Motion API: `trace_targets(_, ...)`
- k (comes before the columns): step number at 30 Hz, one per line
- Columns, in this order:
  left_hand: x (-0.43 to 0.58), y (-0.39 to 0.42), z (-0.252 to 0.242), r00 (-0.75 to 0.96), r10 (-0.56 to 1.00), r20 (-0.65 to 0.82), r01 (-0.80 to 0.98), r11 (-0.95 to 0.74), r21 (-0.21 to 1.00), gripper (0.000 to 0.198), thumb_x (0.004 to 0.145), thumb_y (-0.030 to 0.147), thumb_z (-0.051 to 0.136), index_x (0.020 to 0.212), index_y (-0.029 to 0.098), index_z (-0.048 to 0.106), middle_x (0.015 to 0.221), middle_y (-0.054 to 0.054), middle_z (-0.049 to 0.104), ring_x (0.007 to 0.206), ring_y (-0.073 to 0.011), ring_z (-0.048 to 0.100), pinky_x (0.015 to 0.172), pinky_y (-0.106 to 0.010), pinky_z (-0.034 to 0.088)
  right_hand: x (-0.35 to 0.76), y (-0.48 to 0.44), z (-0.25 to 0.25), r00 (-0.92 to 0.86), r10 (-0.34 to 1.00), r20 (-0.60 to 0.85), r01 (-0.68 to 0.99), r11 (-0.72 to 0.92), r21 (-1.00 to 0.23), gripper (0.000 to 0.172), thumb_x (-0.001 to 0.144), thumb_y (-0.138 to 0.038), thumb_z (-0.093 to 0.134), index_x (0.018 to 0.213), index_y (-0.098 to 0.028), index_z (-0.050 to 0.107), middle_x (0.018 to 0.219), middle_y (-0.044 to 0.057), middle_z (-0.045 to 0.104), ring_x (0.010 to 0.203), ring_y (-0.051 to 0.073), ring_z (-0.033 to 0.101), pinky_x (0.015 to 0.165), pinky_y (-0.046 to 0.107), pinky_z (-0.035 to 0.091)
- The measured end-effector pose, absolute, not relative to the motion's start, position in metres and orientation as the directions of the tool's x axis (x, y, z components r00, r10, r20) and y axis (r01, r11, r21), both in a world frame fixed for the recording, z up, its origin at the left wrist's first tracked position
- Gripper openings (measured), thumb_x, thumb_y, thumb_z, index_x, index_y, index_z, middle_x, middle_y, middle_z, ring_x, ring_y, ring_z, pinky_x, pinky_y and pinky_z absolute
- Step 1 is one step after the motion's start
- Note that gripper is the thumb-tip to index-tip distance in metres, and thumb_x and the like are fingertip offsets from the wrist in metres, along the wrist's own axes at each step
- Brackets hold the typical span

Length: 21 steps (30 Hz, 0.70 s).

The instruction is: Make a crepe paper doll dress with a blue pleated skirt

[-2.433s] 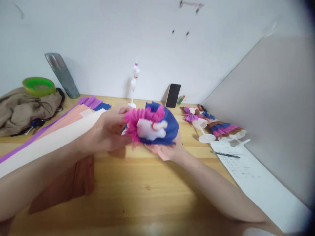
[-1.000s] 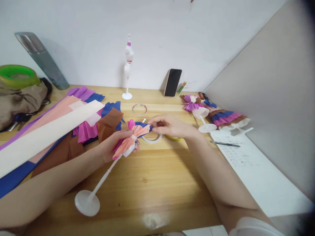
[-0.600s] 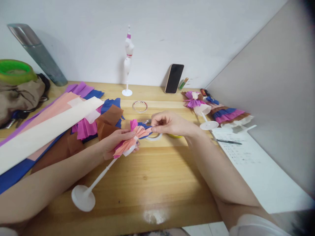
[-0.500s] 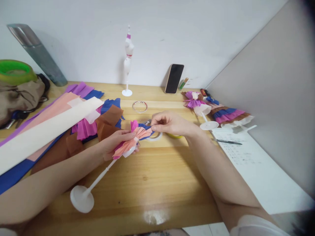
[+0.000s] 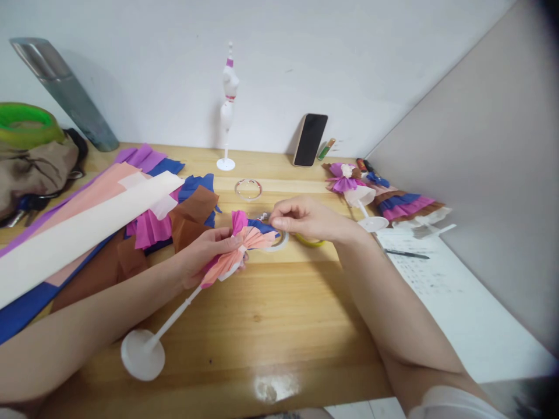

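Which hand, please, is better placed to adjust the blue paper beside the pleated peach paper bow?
Probably the right hand: it is beside the blue paper; the left hand grips the bow.

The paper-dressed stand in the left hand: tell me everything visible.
The paper-dressed stand leans, its white, plastic-looking stem and round base toward the picture's lower left. Pleated peach, magenta and blue paper covers its upper part, the peach gathered by a pale band. The left hand grips it there; whether the right hand touches the blue cannot be told.
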<state>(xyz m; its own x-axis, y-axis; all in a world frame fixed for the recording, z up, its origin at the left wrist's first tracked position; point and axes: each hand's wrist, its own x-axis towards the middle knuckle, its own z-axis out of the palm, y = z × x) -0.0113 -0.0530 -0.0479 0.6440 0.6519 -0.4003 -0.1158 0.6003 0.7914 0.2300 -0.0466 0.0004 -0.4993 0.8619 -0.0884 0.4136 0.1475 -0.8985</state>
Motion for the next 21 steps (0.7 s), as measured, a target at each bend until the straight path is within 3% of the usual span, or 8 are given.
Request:
trace_targets(5,-0.014,-0.062,-0.018,0.577,0.752,-0.319,-0.138,0.475,0.869,0.044,0.070,0.039,0.082,0.105,0.017,0.067,0.087,-0.004,0.068,0.064,-0.0115,0.062,0.059,-0.022,0.049,0.219,-0.066,0.026,-0.325,0.940,0.103,0.388,0.232,-0.892,0.045,0.084,-0.058,0.057,0.076,-0.014,0.064,0.064,0.000,0.056,0.057,0.010,0.047,0.054,0.024,0.036)
trace_targets(9,-0.019,-0.071,0.003,0.478,0.865,-0.150,-0.106,0.226,0.968,0.033,0.074,0.037,0.079,0.099,0.019,0.067,0.089,-0.002,0.067,0.080,-0.0138,0.062,0.072,-0.023,0.050,0.211,-0.083,0.043,-0.162,0.972,0.170,0.370,0.220,-0.903,0.053,0.082,-0.068,0.055,0.077,-0.016,0.056,0.068,0.001,0.058,0.056,0.010,0.049,0.052,0.023,0.036)
trace_targets(13,-0.024,-0.079,0.012,0.431,0.902,-0.034,-0.119,0.094,0.988,0.035,0.072,0.034,0.081,0.103,0.022,0.067,0.096,-0.001,0.069,0.086,-0.0160,0.063,0.072,-0.023,0.050,0.211,-0.090,0.050,-0.304,0.950,0.068,0.320,0.169,-0.932,0.063,0.077,-0.078,0.052,0.073,-0.016,0.056,0.066,0.002,0.057,0.058,0.012,0.051,0.054,0.025,0.038)
trace_targets(16,-0.023,-0.084,0.015,0.426,0.904,0.040,-0.120,0.013,0.993,0.036,0.068,0.034,0.083,0.098,0.022,0.068,0.086,-0.001,0.069,0.077,-0.0150,0.062,0.068,-0.023,0.051,0.207,-0.094,0.052,-0.363,0.932,0.010,0.304,0.129,-0.944,0.055,0.074,-0.071,0.061,0.070,-0.016,0.053,0.067,0.001,0.053,0.061,0.012,0.048,0.055,0.025,0.035)
trace_targets(21,-0.019,-0.090,0.018,0.390,0.919,0.060,-0.100,-0.022,0.995,0.042,0.065,0.034,0.085,0.100,0.020,0.066,0.084,-0.001,0.071,0.073,-0.0165,0.064,0.066,-0.024,0.052,0.195,-0.103,0.053,-0.238,0.971,-0.002,0.337,0.080,-0.938,0.040,0.075,-0.045,0.064,0.057,-0.021,0.037,0.055,-0.005,0.035,0.051,0.008,0.033,0.049,0.024,0.023)
